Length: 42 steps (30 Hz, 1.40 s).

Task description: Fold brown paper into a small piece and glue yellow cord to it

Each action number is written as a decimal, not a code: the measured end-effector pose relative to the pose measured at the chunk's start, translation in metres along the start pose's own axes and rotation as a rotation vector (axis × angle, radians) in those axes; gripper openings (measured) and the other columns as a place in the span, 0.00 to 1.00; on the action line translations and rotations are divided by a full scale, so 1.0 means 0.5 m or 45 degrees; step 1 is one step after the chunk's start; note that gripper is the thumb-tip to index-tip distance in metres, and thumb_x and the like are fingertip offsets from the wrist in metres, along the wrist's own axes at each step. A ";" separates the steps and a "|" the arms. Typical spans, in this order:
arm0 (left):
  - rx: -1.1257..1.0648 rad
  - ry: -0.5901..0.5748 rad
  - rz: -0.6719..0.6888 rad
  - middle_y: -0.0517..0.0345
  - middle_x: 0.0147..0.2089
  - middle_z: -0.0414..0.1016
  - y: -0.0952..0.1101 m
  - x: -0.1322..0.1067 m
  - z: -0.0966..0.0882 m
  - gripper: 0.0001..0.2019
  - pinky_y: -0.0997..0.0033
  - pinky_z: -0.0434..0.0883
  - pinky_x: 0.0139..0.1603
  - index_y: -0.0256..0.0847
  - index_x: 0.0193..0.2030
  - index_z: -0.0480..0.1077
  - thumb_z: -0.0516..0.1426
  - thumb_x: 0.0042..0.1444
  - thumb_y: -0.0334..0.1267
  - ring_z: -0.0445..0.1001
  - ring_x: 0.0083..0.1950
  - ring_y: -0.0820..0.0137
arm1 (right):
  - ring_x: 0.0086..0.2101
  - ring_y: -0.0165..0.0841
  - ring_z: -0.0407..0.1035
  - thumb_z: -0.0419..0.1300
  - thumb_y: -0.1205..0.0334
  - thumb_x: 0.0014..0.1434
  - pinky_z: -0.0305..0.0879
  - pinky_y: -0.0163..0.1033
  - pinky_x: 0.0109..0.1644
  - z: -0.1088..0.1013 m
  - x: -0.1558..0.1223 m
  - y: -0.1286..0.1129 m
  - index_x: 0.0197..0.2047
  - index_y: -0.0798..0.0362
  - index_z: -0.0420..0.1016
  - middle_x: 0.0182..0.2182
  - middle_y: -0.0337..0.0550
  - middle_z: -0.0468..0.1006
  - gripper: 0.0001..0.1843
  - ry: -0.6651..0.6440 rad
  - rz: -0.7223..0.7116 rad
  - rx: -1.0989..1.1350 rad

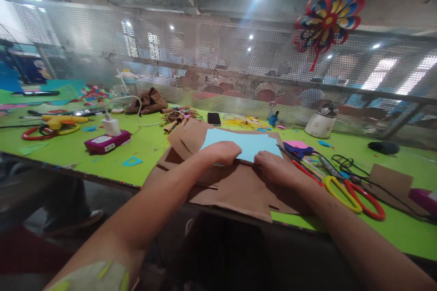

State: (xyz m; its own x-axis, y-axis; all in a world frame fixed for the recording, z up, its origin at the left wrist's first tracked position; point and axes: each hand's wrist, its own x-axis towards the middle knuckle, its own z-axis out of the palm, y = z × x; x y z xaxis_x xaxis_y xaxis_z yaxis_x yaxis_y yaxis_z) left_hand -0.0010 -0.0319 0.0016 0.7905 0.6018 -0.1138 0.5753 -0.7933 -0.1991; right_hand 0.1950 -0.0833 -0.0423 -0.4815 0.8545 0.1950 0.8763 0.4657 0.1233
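A light blue sheet of paper [244,140] lies on brown kraft paper or thin cardboard [235,191] at the table's front edge. At the sheet's near edge, my left hand [225,151] is closed, its fingers curled down over the paper. My right hand [271,166] is also closed on that edge, a short way to the right. Both sets of fingertips are partly hidden, so how much brown layer they grip along with the sheet is unclear. Beside my right wrist lie scissors with yellow and red handles [344,195] and a dark blue tool, perhaps a glue gun [297,148].
On the green table [150,143], a purple power strip [107,141] holds a white plug at left. A yellow glue gun [61,121], a phone [214,119], paper scraps and a white bottle [321,122] surround the work. A pinwheel [329,20] hangs above, before a perforated screen.
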 end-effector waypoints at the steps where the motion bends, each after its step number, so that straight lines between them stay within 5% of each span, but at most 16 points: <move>1: 0.007 0.011 0.004 0.44 0.40 0.73 0.001 0.001 0.002 0.12 0.69 0.66 0.36 0.35 0.40 0.71 0.51 0.48 0.28 0.72 0.39 0.62 | 0.31 0.32 0.61 0.51 0.66 0.57 0.48 0.35 0.31 0.003 -0.001 -0.003 0.32 0.55 0.66 0.32 0.46 0.69 0.05 0.019 0.000 -0.045; 8: -0.014 0.103 0.008 0.45 0.37 0.74 0.007 0.005 0.013 0.10 0.67 0.66 0.38 0.35 0.37 0.72 0.52 0.50 0.32 0.72 0.38 0.61 | 0.33 0.34 0.61 0.50 0.66 0.59 0.48 0.37 0.33 0.006 -0.004 -0.016 0.35 0.56 0.67 0.33 0.47 0.69 0.06 0.027 -0.053 -0.169; 17: -0.255 0.040 -0.040 0.52 0.35 0.75 -0.024 -0.002 -0.005 0.15 0.73 0.60 0.29 0.39 0.38 0.74 0.54 0.41 0.32 0.69 0.33 0.67 | 0.31 0.32 0.61 0.51 0.72 0.53 0.47 0.36 0.31 -0.009 0.001 -0.003 0.32 0.55 0.68 0.31 0.44 0.69 0.06 -0.007 -0.009 -0.058; 25: -0.677 0.155 0.109 0.60 0.23 0.64 -0.045 0.007 -0.020 0.20 0.76 0.54 0.28 0.33 0.26 0.70 0.45 0.58 0.43 0.56 0.26 0.76 | 0.32 0.33 0.59 0.50 0.74 0.54 0.54 0.37 0.36 -0.049 0.000 -0.027 0.33 0.55 0.68 0.33 0.46 0.67 0.08 0.311 -0.017 0.018; 34: -1.450 0.022 0.181 0.64 0.26 0.61 -0.048 0.024 0.031 0.14 0.77 0.54 0.30 0.36 0.29 0.67 0.53 0.53 0.47 0.55 0.29 0.77 | 0.33 0.35 0.59 0.50 0.72 0.57 0.59 0.39 0.37 -0.016 0.016 -0.009 0.31 0.57 0.70 0.31 0.48 0.65 0.09 0.574 -0.044 -0.004; 38: -1.492 0.016 0.122 0.65 0.23 0.56 -0.048 0.030 0.040 0.15 0.76 0.50 0.26 0.35 0.27 0.64 0.54 0.51 0.47 0.51 0.25 0.78 | 0.36 0.35 0.62 0.50 0.70 0.56 0.61 0.40 0.41 -0.004 0.023 0.002 0.34 0.56 0.71 0.34 0.48 0.67 0.09 0.577 -0.007 0.205; 42: -1.244 0.029 0.117 0.65 0.22 0.55 -0.047 0.025 0.026 0.13 0.76 0.51 0.25 0.35 0.27 0.65 0.52 0.53 0.45 0.52 0.24 0.78 | 0.38 0.33 0.65 0.54 0.68 0.50 0.65 0.39 0.39 -0.010 0.024 0.023 0.43 0.54 0.70 0.40 0.47 0.69 0.14 0.483 0.081 0.737</move>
State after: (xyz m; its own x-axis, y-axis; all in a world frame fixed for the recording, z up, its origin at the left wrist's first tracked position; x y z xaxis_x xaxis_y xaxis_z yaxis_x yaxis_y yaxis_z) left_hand -0.0076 -0.0045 -0.0078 0.8387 0.5404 -0.0674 0.4239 -0.5701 0.7038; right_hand 0.1994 -0.0685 -0.0338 -0.3084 0.7937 0.5243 0.7188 0.5554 -0.4181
